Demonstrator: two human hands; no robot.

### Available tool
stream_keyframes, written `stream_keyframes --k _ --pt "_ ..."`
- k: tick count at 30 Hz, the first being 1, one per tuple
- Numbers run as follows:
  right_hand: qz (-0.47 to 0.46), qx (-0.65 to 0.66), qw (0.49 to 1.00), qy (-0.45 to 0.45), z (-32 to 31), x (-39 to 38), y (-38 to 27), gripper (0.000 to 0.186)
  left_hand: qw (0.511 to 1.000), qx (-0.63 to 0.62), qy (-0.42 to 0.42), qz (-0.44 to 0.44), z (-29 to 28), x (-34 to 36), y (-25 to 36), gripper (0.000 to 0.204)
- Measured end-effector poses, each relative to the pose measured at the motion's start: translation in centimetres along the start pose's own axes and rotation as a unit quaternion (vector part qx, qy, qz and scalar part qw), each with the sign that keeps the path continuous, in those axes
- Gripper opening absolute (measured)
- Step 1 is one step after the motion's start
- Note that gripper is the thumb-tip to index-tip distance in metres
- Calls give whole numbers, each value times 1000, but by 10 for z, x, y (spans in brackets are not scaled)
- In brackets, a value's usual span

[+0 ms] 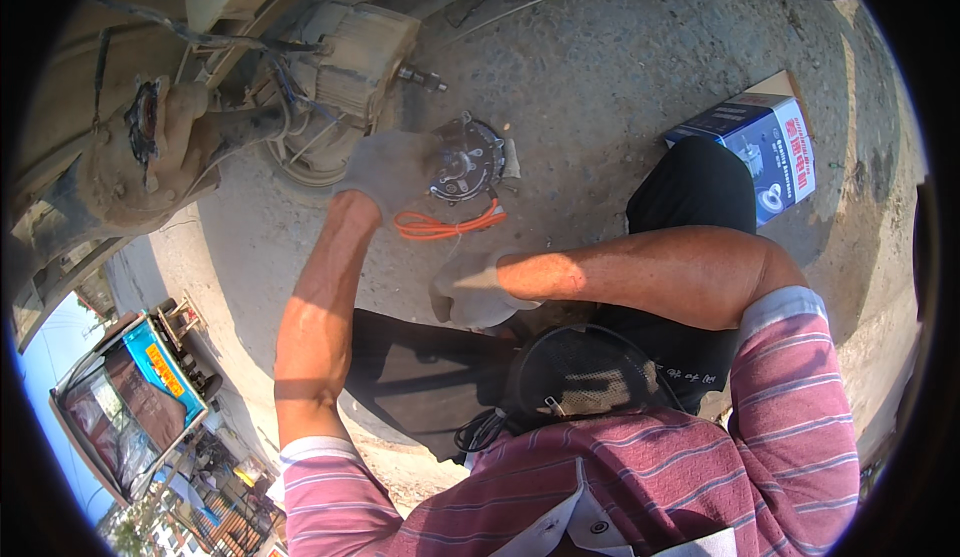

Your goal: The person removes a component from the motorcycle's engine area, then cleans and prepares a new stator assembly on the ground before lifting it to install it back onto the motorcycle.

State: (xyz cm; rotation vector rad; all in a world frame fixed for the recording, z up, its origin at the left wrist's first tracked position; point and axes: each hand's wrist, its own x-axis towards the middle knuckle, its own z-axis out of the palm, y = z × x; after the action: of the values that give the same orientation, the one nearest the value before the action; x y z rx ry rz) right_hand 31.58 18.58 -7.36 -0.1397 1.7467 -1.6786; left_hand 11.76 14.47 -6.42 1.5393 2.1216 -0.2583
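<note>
A round black motor part (468,162) with small bright bolts lies on the ground ahead of me. Its orange cable (450,225) is looped into a bundle on the near side. My left hand (388,172), in a grey glove, is at the left edge of that part; its fingers are blurred, and I cannot see whether they grip it. Closer to me, my right hand (475,289), also in a grey glove, is curled below the orange cable, apart from the round part. What its fingers hold, if anything, is hidden.
A dusty finned motor (350,57) with a protruding shaft hangs under the vehicle at upper left, beside an axle housing (130,172). Loose wires run along the frame. A blue and white carton (770,152) stands beyond my right knee. A blue three-wheeler (140,397) is parked at far left.
</note>
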Motion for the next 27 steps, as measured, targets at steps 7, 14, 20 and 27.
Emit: stream_keyframes --k 7,14,20,27 --pt "25 -47 995 -80 -7 7 -2 30 998 -13 -23 -57 -1 -11 16 28" --pt "-65 -100 993 -23 5 9 9 23 997 -25 29 -67 16 -26 25 27" --pt "-13 -108 992 -68 -5 2 3 27 996 -32 34 -81 36 -33 24 27" --pt "-95 -112 988 -43 10 18 21 22 990 -80 52 -100 50 -39 22 25"
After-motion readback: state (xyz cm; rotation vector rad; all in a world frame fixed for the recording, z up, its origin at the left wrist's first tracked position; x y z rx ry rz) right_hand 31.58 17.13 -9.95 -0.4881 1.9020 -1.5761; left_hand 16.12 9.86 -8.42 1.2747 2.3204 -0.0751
